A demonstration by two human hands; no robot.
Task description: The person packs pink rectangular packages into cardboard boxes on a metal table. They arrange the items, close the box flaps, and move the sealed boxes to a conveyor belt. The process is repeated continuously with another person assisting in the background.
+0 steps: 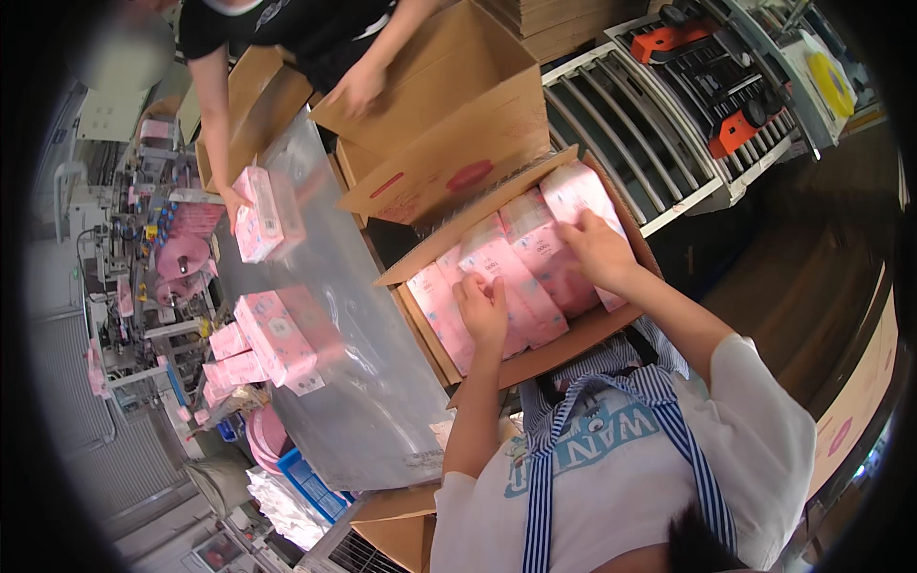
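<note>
In front of me an open cardboard carton (511, 368) holds several pink-and-white packs (525, 315) of what look like tissues, side by side. My left hand (482, 310) rests on top of the packs left of the middle, thumb and fingers apart. Over the packs at the right end lies my right hand (602, 253), its fingers spread across the upper face of the rightmost pack (576, 191). Neither hand lifts a pack clear of the carton.
Left of the carton is a shiny metal table (373, 382) with stacked pink packs (277, 339). Across it, a co-worker's hand (236, 202) holds another pack (260, 215). A second open carton (458, 124) stands beyond mine. A roller conveyor (630, 134) runs at the far right, machinery (177, 267) at the left.
</note>
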